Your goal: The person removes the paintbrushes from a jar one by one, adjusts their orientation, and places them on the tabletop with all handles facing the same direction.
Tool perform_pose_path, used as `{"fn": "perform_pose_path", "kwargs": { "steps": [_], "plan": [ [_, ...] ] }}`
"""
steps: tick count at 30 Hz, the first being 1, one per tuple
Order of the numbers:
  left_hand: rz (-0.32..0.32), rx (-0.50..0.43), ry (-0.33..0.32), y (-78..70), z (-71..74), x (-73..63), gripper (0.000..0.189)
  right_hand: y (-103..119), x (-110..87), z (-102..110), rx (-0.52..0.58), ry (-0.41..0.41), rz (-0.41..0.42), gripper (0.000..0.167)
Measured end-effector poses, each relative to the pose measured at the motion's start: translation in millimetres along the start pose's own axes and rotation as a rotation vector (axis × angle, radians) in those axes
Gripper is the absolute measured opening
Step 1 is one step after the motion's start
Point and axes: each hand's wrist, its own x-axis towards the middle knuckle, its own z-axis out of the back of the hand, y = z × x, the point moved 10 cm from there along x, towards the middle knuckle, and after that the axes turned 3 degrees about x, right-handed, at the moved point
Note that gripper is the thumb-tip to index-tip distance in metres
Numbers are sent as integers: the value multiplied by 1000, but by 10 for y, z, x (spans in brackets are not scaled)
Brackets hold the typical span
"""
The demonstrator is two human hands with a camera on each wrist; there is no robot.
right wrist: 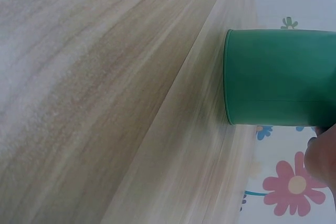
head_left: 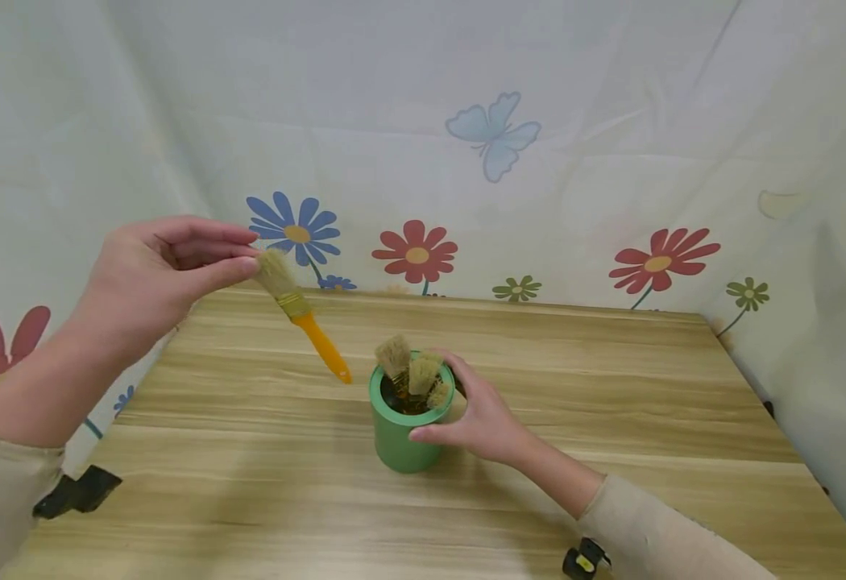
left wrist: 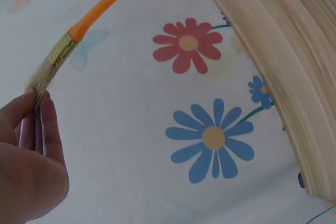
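Note:
My left hand [head_left: 169, 266] pinches a paintbrush [head_left: 314, 330] by the tip of its pale bristles. Its orange handle slants down to the right, the end hanging left of a green can [head_left: 404, 443]. In the left wrist view, thumb and fingertips meet on the bristles of the brush [left wrist: 94, 17]. My right hand [head_left: 484, 415] grips the can near its rim, thumb in front and fingers around the far side. Several brushes [head_left: 423, 373] stand in the can, bristles up; their handles are hidden inside. The right wrist view shows the side of the can [right wrist: 278, 77] and part of the hand.
The can stands on a wood-grain table [head_left: 285, 499]. Behind and beside it hangs a pale curtain [head_left: 365, 97] printed with flowers and a butterfly. Black straps [head_left: 586, 560] show near both sleeves.

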Motion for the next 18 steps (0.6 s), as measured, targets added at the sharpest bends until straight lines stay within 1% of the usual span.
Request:
{"fn": "perform_pose_path", "kwargs": {
  "steps": [2, 4, 6, 8, 11, 14, 18],
  "plan": [
    [30, 23, 15, 110, 80, 42, 32, -4, -1, 2, -2, -2, -7, 102],
    [64, 66, 46, 250, 127, 83, 35, -3, -5, 5, -2, -3, -12, 103],
    [103, 122, 88, 417, 143, 118, 39, -10, -8, 7, -5, -3, -19, 104],
    [127, 181, 123, 589, 145, 146, 46, -19, -11, 10, -9, -4, -25, 106],
    [140, 230, 172, 840, 105, 176, 53, -31, -11, 11, -17, -5, -30, 108],
    [141, 244, 232, 1069, 21, 181, 56, -24, -9, 12, -20, -6, -25, 107],
    [160, 256, 310, 1358, -94, 191, 56, -8, -8, 11, -17, -5, -19, 106]
  ]
}}
